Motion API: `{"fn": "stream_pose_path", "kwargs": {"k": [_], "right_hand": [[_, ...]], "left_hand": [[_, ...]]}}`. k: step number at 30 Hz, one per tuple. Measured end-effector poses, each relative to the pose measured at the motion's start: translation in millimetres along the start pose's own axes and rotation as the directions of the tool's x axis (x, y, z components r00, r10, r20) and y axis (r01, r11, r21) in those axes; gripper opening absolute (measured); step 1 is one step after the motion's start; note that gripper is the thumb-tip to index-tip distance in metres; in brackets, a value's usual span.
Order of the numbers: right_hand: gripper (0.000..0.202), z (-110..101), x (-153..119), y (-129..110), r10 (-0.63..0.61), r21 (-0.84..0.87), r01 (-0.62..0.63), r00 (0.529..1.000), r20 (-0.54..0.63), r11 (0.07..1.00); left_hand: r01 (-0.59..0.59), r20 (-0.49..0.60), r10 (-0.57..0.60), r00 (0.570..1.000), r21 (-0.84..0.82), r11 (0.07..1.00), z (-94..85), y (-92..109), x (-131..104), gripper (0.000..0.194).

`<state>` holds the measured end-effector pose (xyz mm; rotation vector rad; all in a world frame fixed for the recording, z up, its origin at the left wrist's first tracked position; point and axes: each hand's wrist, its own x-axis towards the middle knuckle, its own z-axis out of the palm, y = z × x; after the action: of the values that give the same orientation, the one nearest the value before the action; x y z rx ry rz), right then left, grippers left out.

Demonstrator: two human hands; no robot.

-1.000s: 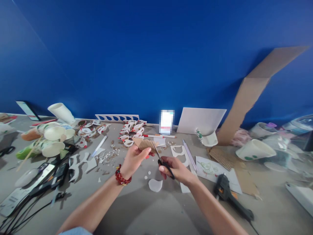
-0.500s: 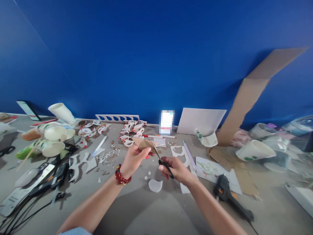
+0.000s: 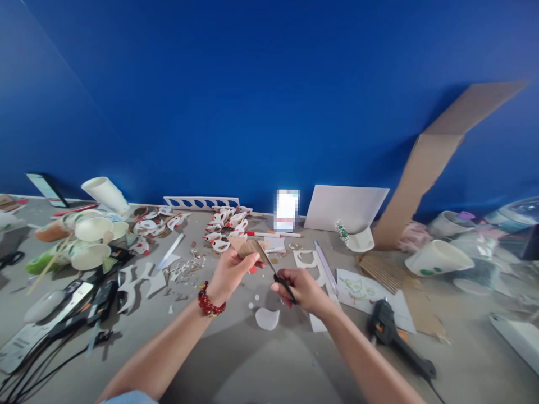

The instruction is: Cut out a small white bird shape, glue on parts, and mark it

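Moved since a second ago: the scissors (image 3: 269,265) have swung slightly, their tips now further left over the brown cardboard piece (image 3: 247,248), and the black handle loop below our fist sits a little higher; our hands have barely shifted.
Cardboard look: small and brown, a paler pointed tip at its left end, a darker, rougher middle and another pale bit right of the blades; finer detail is too small for us to read.
Cardboard place: raised in front of us above the table (image 3: 252,365), between our hands and just right of the white bird cutouts (image 3: 220,246) with their red beaks.
Left hand: our left hand (image 3: 233,272) pinches the piece from below, thumb on the near side; a red beaded bracelet (image 3: 210,301) circles the wrist.
Right hand: our right hand (image 3: 301,287) is curled round the black handles, the blades slanting up and left across the cardboard.
Blades: they look close together, though we cannot tell whether they have fully met.
Below our hands: a curved white paper piece (image 3: 266,319) lies flat, two small white discs just beyond it.
Right side: our black glue gun (image 3: 389,331) lies by a bird drawing (image 3: 356,289).
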<state>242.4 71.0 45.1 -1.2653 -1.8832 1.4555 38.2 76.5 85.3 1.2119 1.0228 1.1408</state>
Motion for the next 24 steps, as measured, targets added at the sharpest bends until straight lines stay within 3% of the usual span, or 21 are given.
{"fn": "stream_pose_path", "kwargs": {"k": [7,18,24], "right_hand": [[0.043,-1,1,-2,0.016,0.042,-0.017,1.0,0.019,0.999],[0.045,0,4,-2,0.029,-0.002,-0.029,1.0,0.001,1.0],[0.049,2,7,-1,0.028,-0.045,-0.032,0.997,-0.07,0.999]], "left_hand": [[-0.005,0.052,0.005,0.999,0.008,1.0,2.8,-6,-1,0.02],[0.027,0.03,-0.027,0.999,0.016,1.0,2.0,-13,2,0.021],[0.041,-0.019,-0.041,0.999,-0.032,0.999,2.5,-14,0,0.022]]}}
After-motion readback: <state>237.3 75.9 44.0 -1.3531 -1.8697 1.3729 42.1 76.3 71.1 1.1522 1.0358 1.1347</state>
